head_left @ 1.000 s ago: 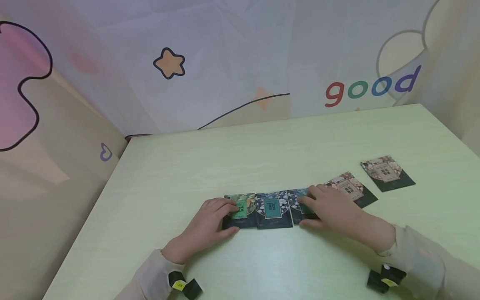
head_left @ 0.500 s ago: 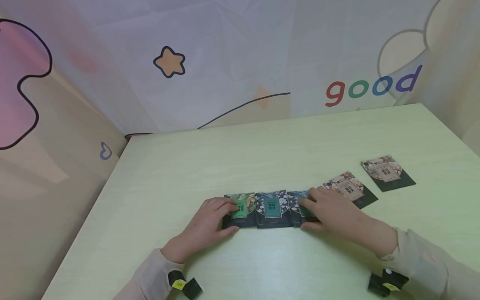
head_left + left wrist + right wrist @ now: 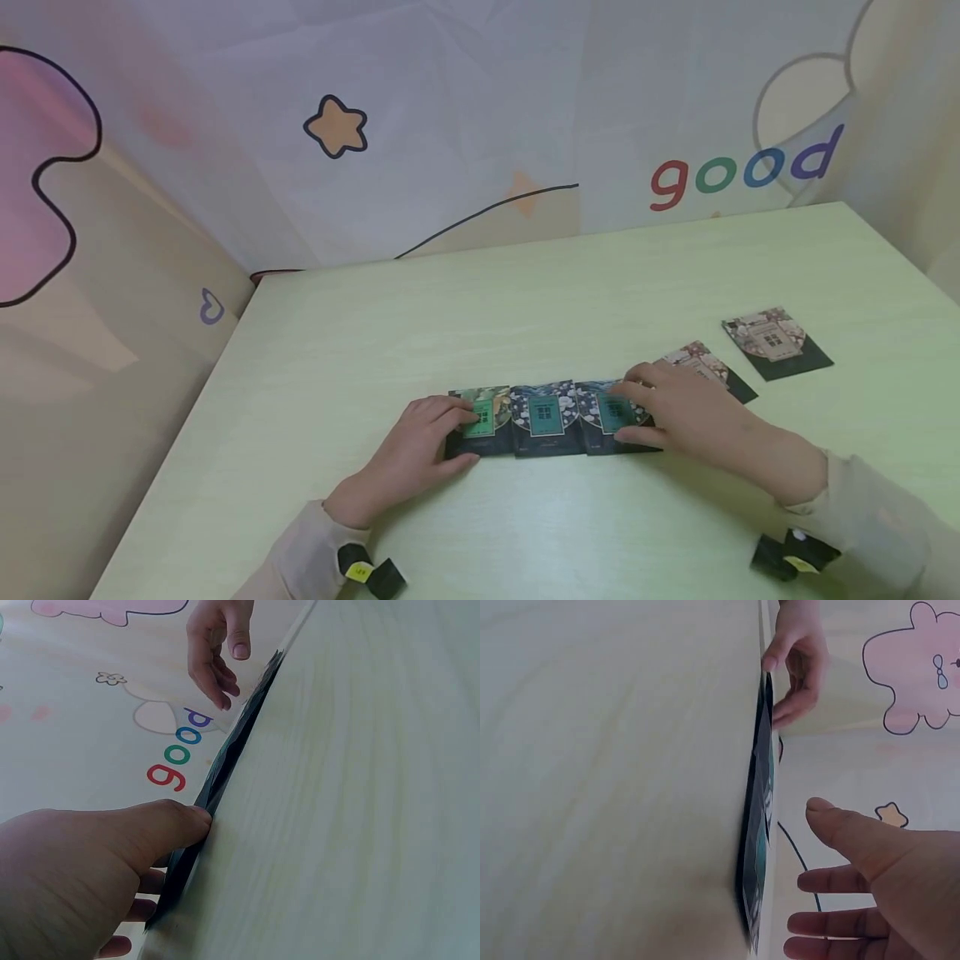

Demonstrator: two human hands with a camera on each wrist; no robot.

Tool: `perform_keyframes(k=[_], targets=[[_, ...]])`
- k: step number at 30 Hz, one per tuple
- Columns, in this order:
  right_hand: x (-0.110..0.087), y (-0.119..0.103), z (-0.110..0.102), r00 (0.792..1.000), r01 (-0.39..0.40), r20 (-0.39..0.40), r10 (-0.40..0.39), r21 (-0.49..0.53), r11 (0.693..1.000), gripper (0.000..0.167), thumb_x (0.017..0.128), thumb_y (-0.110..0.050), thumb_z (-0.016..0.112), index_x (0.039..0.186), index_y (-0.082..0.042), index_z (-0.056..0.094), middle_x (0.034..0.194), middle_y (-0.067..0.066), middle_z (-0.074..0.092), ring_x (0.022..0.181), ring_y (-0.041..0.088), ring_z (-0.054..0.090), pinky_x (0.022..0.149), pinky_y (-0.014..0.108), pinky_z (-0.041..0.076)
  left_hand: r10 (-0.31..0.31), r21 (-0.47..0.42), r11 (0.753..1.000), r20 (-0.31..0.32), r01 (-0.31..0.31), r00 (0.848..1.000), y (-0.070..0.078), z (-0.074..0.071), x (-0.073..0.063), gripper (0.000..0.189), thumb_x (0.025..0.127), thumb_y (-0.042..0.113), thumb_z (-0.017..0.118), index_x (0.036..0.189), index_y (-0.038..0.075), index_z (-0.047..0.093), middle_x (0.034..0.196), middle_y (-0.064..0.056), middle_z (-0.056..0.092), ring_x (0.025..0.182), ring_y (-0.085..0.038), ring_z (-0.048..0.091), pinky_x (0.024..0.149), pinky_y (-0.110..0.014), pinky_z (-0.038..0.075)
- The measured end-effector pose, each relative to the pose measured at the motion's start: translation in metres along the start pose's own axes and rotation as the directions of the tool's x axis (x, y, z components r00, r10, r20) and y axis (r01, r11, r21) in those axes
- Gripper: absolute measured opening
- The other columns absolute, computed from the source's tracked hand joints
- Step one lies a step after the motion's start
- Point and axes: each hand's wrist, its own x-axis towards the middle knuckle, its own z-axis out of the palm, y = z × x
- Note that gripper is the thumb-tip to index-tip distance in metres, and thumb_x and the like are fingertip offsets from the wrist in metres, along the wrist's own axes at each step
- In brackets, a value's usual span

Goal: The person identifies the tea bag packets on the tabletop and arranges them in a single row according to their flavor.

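Observation:
Three flat square sachets lie side by side in a row on the table. The left sachet [image 3: 491,421] has a green label, and the middle sachet [image 3: 545,417] and the right sachet [image 3: 600,421] have teal ones with white blossoms. My left hand [image 3: 420,437] rests on the left sachet, fingertips on its top and thumb [image 3: 176,829] at its near edge. My right hand [image 3: 693,417] hovers at the right end of the row with fingers spread and nothing in them. In the right wrist view a gap shows between its thumb [image 3: 847,829] and the row.
Two more sachets with pinkish floral prints lie further right: the nearer sachet [image 3: 697,360] is partly covered by my right hand, and the farther sachet [image 3: 772,342] lies tilted beyond it. A printed cloth backdrop [image 3: 465,125] stands behind the table [image 3: 420,317].
My right hand has lifted off the right sachet and shifted to the right, uncovering more of it. The left hand and the row have stayed in place.

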Motion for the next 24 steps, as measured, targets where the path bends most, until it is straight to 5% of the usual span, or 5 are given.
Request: perform_keyframes(k=[11,24], targets=[[-0.012,0.026,-0.008,0.996,-0.087,0.034,0.085,0.066,0.994,0.051,0.083,-0.038,0.072,0.123,-0.008,0.064,0.124,0.015,0.062,0.116,0.035,0.057,0.102,0.057,0.044,-0.007,0.001,1.000,0.002,0.007,1.000,0.000,0.000,0.000,0.044,0.083,0.039,0.072,0.118,0.014,0.064,0.126,-0.002,0.062,0.121,-0.021,0.055,0.106,-0.040,0.041],[-0.026,0.057,-0.001,0.992,-0.122,0.026,0.120,0.068,0.990,0.049,0.084,-0.032,0.072,0.125,-0.006,0.063,0.126,0.018,0.061,0.114,0.038,0.058,0.093,0.055,0.049,-0.013,0.009,1.000,0.009,0.013,1.000,0.002,-0.002,0.000,0.045,0.083,0.039,0.072,0.118,0.013,0.063,0.126,-0.003,0.062,0.120,-0.021,0.055,0.107,-0.041,0.041]])
